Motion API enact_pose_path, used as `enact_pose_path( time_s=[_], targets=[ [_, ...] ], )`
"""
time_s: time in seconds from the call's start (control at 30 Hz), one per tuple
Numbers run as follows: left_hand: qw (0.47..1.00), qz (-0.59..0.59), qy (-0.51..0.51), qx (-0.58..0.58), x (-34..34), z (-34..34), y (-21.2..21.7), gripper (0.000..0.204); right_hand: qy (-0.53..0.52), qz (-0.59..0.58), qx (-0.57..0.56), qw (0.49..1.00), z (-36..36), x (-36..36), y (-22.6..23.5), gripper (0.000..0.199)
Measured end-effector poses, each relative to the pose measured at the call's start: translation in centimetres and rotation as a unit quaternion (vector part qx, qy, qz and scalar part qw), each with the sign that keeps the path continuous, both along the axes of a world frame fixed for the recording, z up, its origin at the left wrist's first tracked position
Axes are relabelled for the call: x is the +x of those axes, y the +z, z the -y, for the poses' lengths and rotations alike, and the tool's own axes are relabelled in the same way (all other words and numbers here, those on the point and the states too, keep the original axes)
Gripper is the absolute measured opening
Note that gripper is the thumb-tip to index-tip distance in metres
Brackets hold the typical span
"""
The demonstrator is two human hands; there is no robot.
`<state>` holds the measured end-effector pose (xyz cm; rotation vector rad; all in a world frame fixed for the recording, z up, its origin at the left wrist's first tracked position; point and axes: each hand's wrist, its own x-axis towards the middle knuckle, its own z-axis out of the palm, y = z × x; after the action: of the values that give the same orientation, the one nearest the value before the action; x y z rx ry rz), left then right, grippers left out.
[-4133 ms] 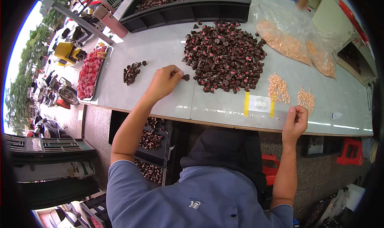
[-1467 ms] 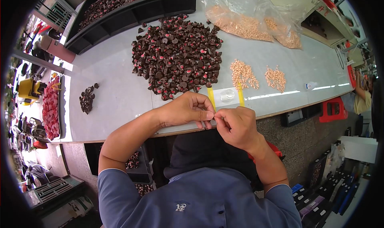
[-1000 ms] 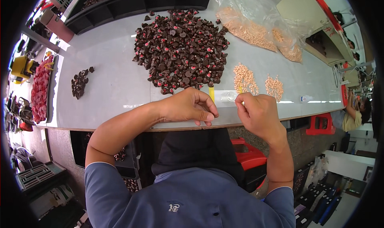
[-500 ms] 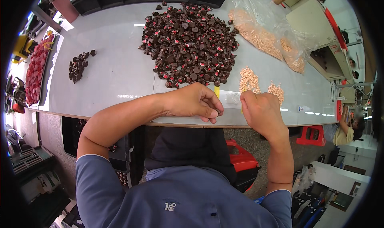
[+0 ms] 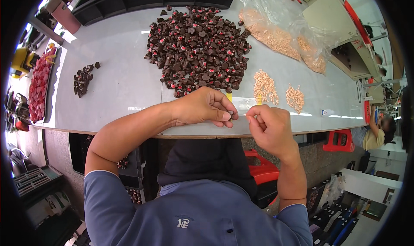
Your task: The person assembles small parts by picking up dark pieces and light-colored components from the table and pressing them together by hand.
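Room: open to daylight far left of the dark pile [image 5: 198, 52], where a yellow vehicle [image 5: 21, 62] stands; well to the pile's right are a red stool [image 5: 338, 140] and a person in a yellow top [image 5: 374, 136].
Tabletop: pale grey and glossy [image 5: 125, 69], stretching out on both sides of the pile.
Black crate: behind the pile [image 5: 151, 2], partly cut off by the picture's edge.
Dark pile: hundreds of cap-like pieces, many showing pink-and-white faces; most of the work seems left here.
Clear plastic bags: right of the pile and farther back [image 5: 276, 34], well stocked with beige granules.
Left hand: in front of the pile [image 5: 211, 109], pinching one dark piece [image 5: 231, 113] between thumb and fingers.
Right hand: in front and to the right of the pile [image 5: 269, 125], fingers curled, thumb near forefinger (whether a granule sits between them, I cannot tell).
Small dark cluster: left of the pile, well apart [image 5: 83, 80]; perhaps the finished share, and if so, little is done.
Loose granules: two heaps right of the pile, a larger [image 5: 265, 87] and a smaller [image 5: 295, 99].
Held piece: seemingly mid-step, not yet set down.
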<state>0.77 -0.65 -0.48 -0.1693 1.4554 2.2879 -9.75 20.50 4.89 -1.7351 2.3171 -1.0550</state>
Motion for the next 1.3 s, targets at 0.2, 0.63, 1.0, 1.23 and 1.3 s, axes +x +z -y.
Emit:
enact_pose_path(
  time_s=[0.2,0.63,1.0,1.23,1.3],
  targets=[
    [1.000,0.008,0.005,-0.004,-0.2,-0.1,0.0,0.026,-0.016,0.033,-0.051,0.998,0.3,1.4,-2.1,0.014],
    [1.000,0.014,0.015,-0.009,-0.1,0.0,-0.1,0.024,-0.021,-0.056,-0.094,0.994,0.9,2.1,-3.7,0.016],
    [0.999,0.030,0.012,-0.017,-0.3,-0.4,0.4,0.020,-0.144,0.077,-0.118,0.980,-2.9,1.2,-3.6,0.011],
    [0.999,0.034,0.014,-0.027,-0.1,-0.2,0.5,0.018,-0.429,0.159,-0.140,0.878,-11.6,-5.7,-5.5,0.014],
    [0.999,0.025,0.011,-0.031,-0.1,-0.2,0.5,0.017,-0.444,0.138,-0.124,0.876,-13.4,-7.0,-6.3,0.013]
  ],
)
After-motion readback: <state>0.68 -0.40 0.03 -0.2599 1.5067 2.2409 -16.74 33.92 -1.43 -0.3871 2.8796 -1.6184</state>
